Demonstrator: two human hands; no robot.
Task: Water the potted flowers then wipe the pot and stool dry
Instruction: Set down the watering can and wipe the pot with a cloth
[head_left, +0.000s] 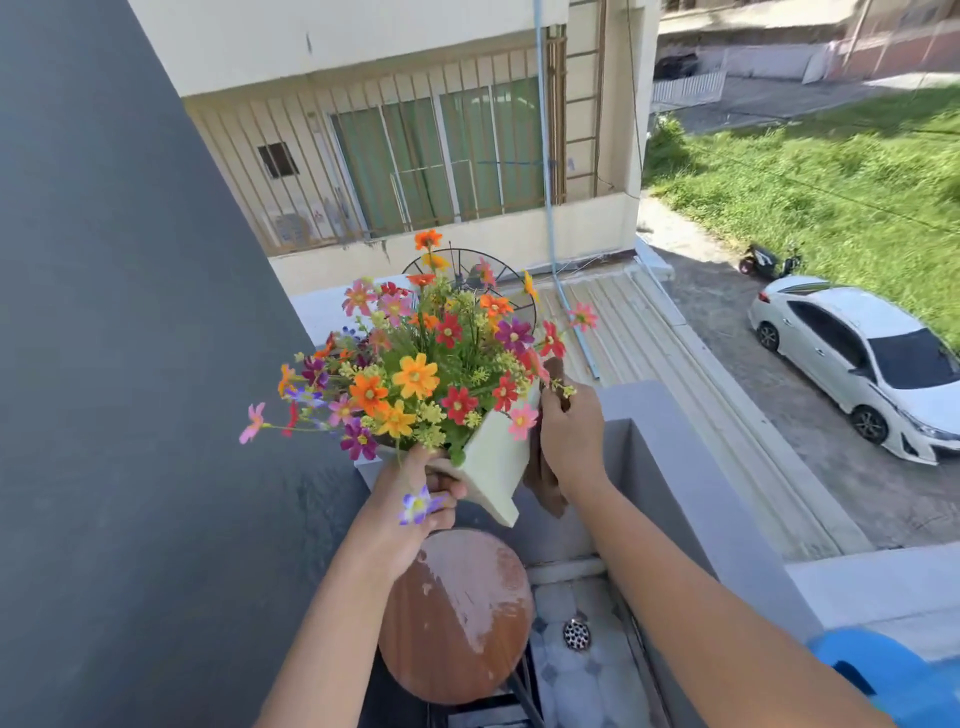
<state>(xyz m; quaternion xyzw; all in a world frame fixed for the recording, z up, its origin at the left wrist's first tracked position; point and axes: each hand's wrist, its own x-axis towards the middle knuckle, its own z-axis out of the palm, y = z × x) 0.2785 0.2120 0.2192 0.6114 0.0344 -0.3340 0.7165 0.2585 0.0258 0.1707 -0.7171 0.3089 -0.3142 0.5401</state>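
A square cream pot (493, 462) full of colourful flowers (415, 358) is lifted off the stool and tilted. My left hand (421, 499) grips its lower left corner from below. My right hand (569, 436) presses a brown cloth (543, 486) flat against the pot's right side. The round wooden stool (457, 618) stands below the pot, its top worn pale in the middle and bare.
A dark grey wall (130, 364) runs close on the left. A low grey balcony parapet (670, 467) is on the right, with a floor drain (576, 634) beside the stool. A blue plastic object (893, 675) sits at the lower right.
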